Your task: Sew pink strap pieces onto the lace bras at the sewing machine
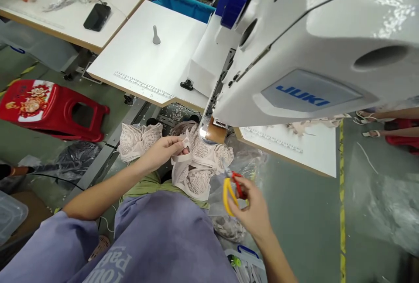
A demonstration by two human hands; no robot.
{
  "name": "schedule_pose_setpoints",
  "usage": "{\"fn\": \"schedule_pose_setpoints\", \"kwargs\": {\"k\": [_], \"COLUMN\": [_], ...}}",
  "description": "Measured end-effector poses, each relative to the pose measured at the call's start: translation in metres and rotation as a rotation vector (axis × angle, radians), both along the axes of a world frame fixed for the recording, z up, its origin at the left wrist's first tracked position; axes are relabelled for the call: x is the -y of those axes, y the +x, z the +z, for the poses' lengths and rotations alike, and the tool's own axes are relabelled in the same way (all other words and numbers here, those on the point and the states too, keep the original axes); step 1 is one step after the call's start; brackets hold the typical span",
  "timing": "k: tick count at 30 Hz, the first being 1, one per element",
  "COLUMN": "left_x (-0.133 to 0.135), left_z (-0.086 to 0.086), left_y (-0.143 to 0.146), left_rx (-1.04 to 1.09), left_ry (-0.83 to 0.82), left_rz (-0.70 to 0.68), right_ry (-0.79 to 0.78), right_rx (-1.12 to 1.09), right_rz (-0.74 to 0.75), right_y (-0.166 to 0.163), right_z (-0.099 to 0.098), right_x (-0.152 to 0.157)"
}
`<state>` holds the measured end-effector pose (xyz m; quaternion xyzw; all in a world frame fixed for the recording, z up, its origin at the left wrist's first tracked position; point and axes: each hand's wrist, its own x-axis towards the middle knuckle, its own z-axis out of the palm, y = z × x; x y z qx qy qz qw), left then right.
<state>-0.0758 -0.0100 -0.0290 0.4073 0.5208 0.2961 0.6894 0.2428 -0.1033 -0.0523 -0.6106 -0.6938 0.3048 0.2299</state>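
My left hand (163, 150) is closed on a strap of a beige lace garment (196, 167) that hangs on my lap, below the sewing machine. My right hand (250, 211) grips a small pair of thread snips (233, 189) with yellow and red handles, held a little to the right of the garment. More of the same lace fabric (137, 141) is bunched just left of my left hand. The white JUKI sewing machine (307, 51) fills the upper right, seen from above.
The white machine table (147, 60) carries a grey thread stand and a printed ruler. A second table at the back left holds a black phone (97, 16). A red plastic stool (49, 108) stands on the floor to the left. Clear plastic bags lie at the right.
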Motion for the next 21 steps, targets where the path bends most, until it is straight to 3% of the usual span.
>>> {"fn": "schedule_pose_setpoints", "kwargs": {"k": [3,8,16,21], "left_x": [0.001,0.003,0.002,-0.003], "left_z": [0.002,0.01,0.013,0.015], "left_y": [0.003,0.006,0.009,0.009], "left_rx": [-0.02,-0.122,-0.219,-0.224], "left_ry": [0.035,0.151,0.274,0.306], "left_rz": [-0.031,-0.139,-0.182,-0.167], "right_ry": [0.135,0.253,0.248,0.133], "right_rx": [0.02,0.043,0.002,-0.132], "right_rz": [0.166,0.174,0.228,0.086], "right_y": [-0.045,-0.076,-0.077,-0.065], "right_z": [0.007,0.005,-0.008,-0.013], "right_x": [-0.004,-0.031,-0.04,-0.026]}}
